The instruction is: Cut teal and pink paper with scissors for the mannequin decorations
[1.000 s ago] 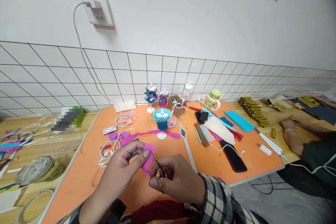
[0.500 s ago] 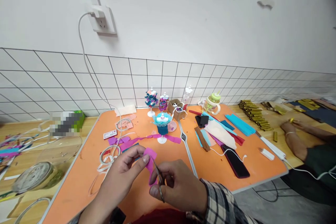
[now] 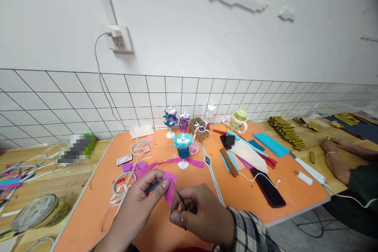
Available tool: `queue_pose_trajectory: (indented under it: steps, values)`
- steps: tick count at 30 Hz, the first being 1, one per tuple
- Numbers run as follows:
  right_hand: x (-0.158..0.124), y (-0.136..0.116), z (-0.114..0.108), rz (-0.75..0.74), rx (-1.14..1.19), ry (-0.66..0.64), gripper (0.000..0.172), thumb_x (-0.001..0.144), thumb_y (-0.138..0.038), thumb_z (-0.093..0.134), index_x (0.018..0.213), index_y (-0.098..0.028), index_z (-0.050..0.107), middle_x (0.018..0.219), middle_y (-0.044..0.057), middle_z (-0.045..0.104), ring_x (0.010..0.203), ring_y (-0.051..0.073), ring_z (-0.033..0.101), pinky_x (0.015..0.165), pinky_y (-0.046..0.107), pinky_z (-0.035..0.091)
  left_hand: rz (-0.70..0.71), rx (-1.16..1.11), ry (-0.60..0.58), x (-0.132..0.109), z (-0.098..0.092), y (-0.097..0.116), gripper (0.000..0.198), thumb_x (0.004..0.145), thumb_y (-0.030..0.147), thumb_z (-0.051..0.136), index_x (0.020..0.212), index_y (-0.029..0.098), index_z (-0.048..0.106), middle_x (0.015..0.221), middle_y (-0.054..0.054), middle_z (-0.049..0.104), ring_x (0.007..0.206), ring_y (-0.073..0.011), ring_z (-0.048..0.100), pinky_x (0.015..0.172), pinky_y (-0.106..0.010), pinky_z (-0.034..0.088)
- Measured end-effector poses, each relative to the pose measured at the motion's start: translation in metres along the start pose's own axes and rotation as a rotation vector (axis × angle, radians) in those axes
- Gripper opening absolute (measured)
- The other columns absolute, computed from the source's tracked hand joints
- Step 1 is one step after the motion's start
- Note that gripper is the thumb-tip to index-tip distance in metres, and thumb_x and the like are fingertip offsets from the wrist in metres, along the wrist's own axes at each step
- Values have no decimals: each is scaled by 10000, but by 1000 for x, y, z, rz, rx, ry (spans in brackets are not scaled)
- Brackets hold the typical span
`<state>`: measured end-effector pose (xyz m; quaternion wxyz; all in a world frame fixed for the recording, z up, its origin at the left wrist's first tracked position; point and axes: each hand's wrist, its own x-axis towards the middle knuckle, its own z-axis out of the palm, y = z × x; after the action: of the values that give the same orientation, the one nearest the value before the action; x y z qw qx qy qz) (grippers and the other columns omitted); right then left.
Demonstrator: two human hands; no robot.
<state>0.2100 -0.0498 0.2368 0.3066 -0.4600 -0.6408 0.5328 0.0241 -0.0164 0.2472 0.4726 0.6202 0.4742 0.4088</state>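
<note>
An orange folding table [image 3: 242, 193] with rounded corners backs onto a white wall [image 3: 177, 27] with a band of square tiles [image 3: 136, 90] along its foot. Wooden tables flank it, and a co-worker's forearm [image 3: 333, 161] rests on the right one. A pale seam with a metal clasp [image 3: 207, 160] splits the orange top

The left hand [image 3: 141, 193] pinches a magenta paper piece [image 3: 169, 193] between thumb and fingers, above the table's near middle. The right hand [image 3: 203, 212] has its fingers closed around small scissors [image 3: 180, 201], blades at the paper's right edge

Orange surface shows between the right hand and the phone [image 3: 268, 191], which lies near the right edge. Ahead, close to both hands, stands a blue-dressed miniature dress form [image 3: 183, 151]; looped white tape [image 3: 119, 185] lies just left of the left hand
</note>
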Motion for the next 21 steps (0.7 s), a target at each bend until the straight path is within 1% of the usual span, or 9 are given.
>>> queue_pose_trajectory:
  steps: [3, 6, 9, 14, 19, 21]
  values:
    - [1, -2, 0, -6, 13, -2, 81, 772, -239, 736, 777, -169, 697, 558, -68, 515, 492, 66, 406, 469, 191, 293, -8, 18, 3, 0, 0, -2, 274, 859, 464, 665, 767, 209, 703, 716, -19, 681, 707, -207, 636, 676, -282, 515]
    - [2, -3, -1, -14, 22, -15, 89, 773, -245, 736, 770, -169, 691, 565, -66, 523, 485, 64, 393, 459, 192, 282, -15, 36, -10, -2, -1, -4, 303, 869, 488, 646, 754, 209, 671, 690, -7, 648, 659, -191, 596, 631, -274, 494]
    - [4, -3, -1, -21, 35, -19, 113, 779, -266, 741, 757, -168, 689, 553, -66, 512, 481, 65, 389, 454, 194, 275, -18, 49, 9, -2, -1, -5, 311, 861, 497, 654, 749, 208, 666, 669, 4, 617, 632, -177, 562, 596, -259, 476]
    - [6, -6, -1, 0, 45, -6, 94, 770, -237, 739, 747, -164, 684, 528, -75, 485, 470, 61, 379, 454, 195, 270, -11, 12, 22, 0, -2, -3, 317, 859, 511, 671, 754, 215, 711, 680, -10, 668, 679, -196, 632, 657, -264, 526]
    - [9, -6, -3, -24, 41, -10, 67, 759, -216, 744, 754, -161, 706, 524, -84, 437, 478, 55, 337, 461, 203, 250, -16, -24, 85, 4, -6, -1, 402, 796, 625, 699, 826, 229, 756, 770, -46, 743, 760, -251, 694, 681, -302, 573]
    - [11, -4, -4, -43, 34, -18, 68, 754, -217, 752, 756, -163, 711, 518, -86, 416, 478, 54, 333, 459, 205, 240, -25, 9, 101, 7, -7, 1, 424, 782, 650, 698, 771, 229, 749, 731, -43, 730, 740, -257, 690, 674, -312, 571]
